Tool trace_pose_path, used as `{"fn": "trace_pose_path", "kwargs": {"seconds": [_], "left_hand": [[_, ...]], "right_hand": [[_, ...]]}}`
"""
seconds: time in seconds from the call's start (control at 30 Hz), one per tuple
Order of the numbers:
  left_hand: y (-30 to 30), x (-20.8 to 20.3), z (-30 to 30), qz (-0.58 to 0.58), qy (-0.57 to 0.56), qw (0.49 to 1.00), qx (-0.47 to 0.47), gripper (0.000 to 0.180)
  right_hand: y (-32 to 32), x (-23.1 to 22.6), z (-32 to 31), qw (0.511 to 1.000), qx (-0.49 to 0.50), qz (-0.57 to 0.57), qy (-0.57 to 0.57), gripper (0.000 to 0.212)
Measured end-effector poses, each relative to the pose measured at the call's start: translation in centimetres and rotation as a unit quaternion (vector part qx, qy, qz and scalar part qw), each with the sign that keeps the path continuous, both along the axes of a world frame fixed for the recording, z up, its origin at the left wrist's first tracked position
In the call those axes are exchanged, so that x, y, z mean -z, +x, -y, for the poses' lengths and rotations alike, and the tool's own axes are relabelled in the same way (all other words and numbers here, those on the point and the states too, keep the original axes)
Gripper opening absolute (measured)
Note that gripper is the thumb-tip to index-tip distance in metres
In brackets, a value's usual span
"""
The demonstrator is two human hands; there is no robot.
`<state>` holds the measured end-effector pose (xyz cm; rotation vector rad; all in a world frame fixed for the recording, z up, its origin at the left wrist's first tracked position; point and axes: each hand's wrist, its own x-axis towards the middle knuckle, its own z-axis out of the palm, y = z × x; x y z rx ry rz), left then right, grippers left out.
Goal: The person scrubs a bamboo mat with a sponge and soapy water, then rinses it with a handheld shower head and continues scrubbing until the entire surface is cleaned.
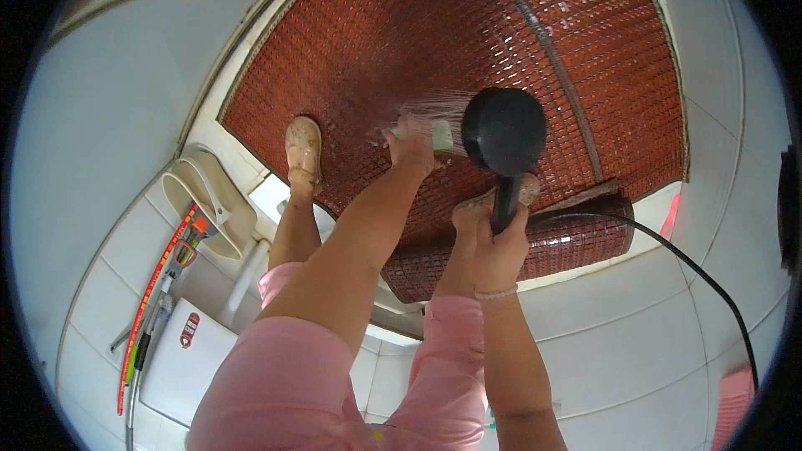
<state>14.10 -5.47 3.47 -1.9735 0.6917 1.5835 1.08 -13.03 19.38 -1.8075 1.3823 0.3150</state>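
My right hand (499,257) is wrapped round the handle of a black shower head (504,131), held above the mat. Water sprays from it leftward onto my left hand (411,150). That hand is low over the mat, closed on a pale green block (442,135); spray and fingers hide whether it is a sponge or a brush. Below lies a wet reddish-brown woven mat (368,42) with a dark band across its right part. Its near end is rolled up (576,238) by my right foot.
My feet, in beige shoes (302,150), stand on the mat. A black hose (710,280) curves down to the right. At the left are a cream bucket (238,230), long-handled poles (154,309) and a white tank (185,367). White tiled walls enclose the space.
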Motion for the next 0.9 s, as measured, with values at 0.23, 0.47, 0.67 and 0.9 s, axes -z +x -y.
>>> {"fn": "trace_pose_path", "kwargs": {"seconds": [0.23, 0.47, 0.67, 0.9], "left_hand": [[-2.6, 6.2, -10.2, 0.123, -0.06, 0.985, -0.109, 0.053], [-4.3, 6.8, -19.1, 0.145, -0.086, 0.958, -0.231, 0.053], [-4.8, 6.8, -23.9, -0.05, 0.07, 0.941, -0.328, 0.064], [-9.9, 13.7, -36.8, -0.01, 0.15, 0.743, -0.652, 0.074]], "right_hand": [[-1.9, 0.7, -3.8, 1.0, -0.028, -0.011, 0.008, 0.042], [-3.9, 1.4, -9.1, 0.991, -0.097, -0.05, 0.072, 0.04], [-4.1, 3.4, -12.6, 0.982, -0.156, -0.061, 0.09, 0.042], [1.0, 2.2, -12.2, 0.979, -0.203, 0.006, 0.028, 0.042]]}}
